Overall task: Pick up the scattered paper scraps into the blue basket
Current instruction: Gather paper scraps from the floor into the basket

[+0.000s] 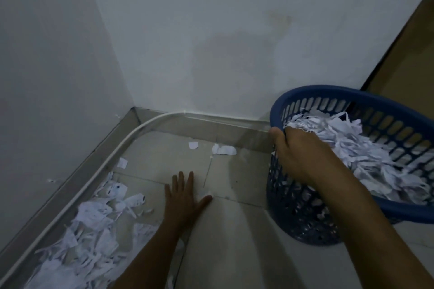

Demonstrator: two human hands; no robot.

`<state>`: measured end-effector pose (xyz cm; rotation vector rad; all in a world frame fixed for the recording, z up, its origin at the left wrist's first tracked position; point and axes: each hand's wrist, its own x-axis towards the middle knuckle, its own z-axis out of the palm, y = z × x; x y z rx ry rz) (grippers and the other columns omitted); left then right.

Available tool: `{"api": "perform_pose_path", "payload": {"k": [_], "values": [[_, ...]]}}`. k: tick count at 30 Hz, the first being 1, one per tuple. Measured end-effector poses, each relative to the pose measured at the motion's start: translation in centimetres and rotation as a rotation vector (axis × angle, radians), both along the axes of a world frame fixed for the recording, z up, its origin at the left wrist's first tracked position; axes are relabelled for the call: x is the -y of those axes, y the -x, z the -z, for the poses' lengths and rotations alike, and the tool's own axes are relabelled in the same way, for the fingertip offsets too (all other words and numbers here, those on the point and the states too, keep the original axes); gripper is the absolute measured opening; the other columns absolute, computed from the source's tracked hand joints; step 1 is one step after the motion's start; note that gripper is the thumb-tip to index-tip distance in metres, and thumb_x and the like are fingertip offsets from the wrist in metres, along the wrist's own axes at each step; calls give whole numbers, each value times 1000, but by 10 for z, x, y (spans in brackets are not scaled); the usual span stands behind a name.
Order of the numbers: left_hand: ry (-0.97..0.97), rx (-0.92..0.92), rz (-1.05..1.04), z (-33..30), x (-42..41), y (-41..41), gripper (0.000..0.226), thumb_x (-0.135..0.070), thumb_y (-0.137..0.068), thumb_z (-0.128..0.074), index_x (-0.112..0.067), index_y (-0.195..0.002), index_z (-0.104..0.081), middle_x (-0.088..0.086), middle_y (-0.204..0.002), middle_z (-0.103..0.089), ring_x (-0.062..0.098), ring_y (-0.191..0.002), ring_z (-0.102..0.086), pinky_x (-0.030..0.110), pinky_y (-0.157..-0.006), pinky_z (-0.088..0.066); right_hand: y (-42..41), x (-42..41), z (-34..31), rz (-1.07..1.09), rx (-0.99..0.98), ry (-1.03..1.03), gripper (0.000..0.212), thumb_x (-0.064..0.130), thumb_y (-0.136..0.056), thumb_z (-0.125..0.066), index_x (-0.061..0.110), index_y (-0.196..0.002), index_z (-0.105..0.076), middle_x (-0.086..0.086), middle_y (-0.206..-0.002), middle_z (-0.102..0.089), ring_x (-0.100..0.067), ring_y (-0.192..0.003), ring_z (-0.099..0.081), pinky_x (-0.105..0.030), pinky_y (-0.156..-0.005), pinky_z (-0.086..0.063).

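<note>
A: In the head view, what is held by the right hand?

B: The near rim of the blue basket is gripped; the fingers are curled over the edge into the basket, the thumb outside. The basket appears tilted toward the hand.

A: And what is contained in it?

B: It is heaped with white shredded paper, lying just past the right hand's grip.

A: How is the left hand set?

B: It is laid flat on the tiled floor, fingers straight and spread, nothing grasped. One small scrap is seen by its thumb.

A: Where are the paper scraps found?

B: A pile is left of that hand, along the white pipe. Two loose pieces lie beyond its fingertips, near the wall.
</note>
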<state>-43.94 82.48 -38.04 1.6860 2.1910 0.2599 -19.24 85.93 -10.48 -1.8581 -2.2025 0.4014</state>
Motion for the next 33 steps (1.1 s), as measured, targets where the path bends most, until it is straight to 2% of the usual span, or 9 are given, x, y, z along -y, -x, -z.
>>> {"api": "perform_pose_path", "payload": {"k": [2,4,7,11,14,17,21,26,33], "values": [[-69,-63,30,9,-1,-3,107,-90,-71,6,-28,-158,-2,8,-165,7,27,-152,9,45,-119,8,4,-6,-7,-47,-8,99,54,47,-107,-23,4,-114,-55,-20,-123,-60,-30,-109,-55,-33,-84,-37],[-199,-99,18,14,-4,-5,84,-74,-88,-10,-27,-154,-31,12,-162,-22,32,-149,-18,48,-119,-14,8,-12,-13,-74,2,153,56,48,-107,-22,4,-121,-54,-17,-128,-59,-29,-114,-54,-32,-88,-38],[-409,-115,-10,20,-9,-6,52,-48,-92,-34,-22,-125,-65,11,-119,-60,33,-104,-56,43,-84,-47,15,-16,-13,-92,11,149,55,49,-107,-20,8,-119,-54,-14,-126,-60,-26,-109,-55,-29,-81,-34],[-480,-75,-17,20,-21,-3,32,-31,-87,-44,-21,-108,-66,5,-92,-58,25,-73,-53,33,-63,-43,18,-17,-9,-91,-14,109,56,53,-105,-19,11,-120,-54,-11,-127,-60,-21,-101,-53,-27,-81,-33],[-359,-47,10,13,-30,3,15,-24,-90,-51,-23,-104,-56,3,-82,-65,24,-65,-58,34,-62,-49,14,-16,-6,-75,-54,123,63,60,-102,-19,14,-129,-51,-10,-136,-56,-25,-118,-53,-34,-96,-37],[-281,-13,7,4,-45,9,26,-39,-97,-23,-25,-111,-41,-1,-74,-62,22,-60,-58,38,-61,-54,6,-15,-4,-68,-105,114,60,63,-97,-19,18,-116,-55,-5,-123,-60,-22,-108,-55,-35,-92,-39],[-362,40,-143,-10,-88,10,24,-42,-101,-34,-21,-101,-44,0,-70,-58,28,-63,-60,36,-60,-50,-4,-7,-3,-14,-202,84,57,65,-91,-23,17,-87,-53,-3,-85,-60,-14,-78,-55,-33,-72,-40],[-331,108,-280,-21,-136,5,53,-67,-89,-46,-18,-109,-45,8,-107,-52,35,-79,-63,43,-71,-54,-6,-8,-1,-11,-202,56,55,67,-88,-23,20,-83,-51,1,-68,-52,-12,-61,-50,-29,-59,-34],[-269,-4,-287,-9,-163,-9,84,-81,-76,-53,-15,-127,-44,11,-136,-42,35,-84,-66,38,-67,-49,-5,-13,0,1,-217,40,54,67,-84,-28,18,-79,-50,1,-59,-46,-3,-61,-52,-21,-56,-38]]}}
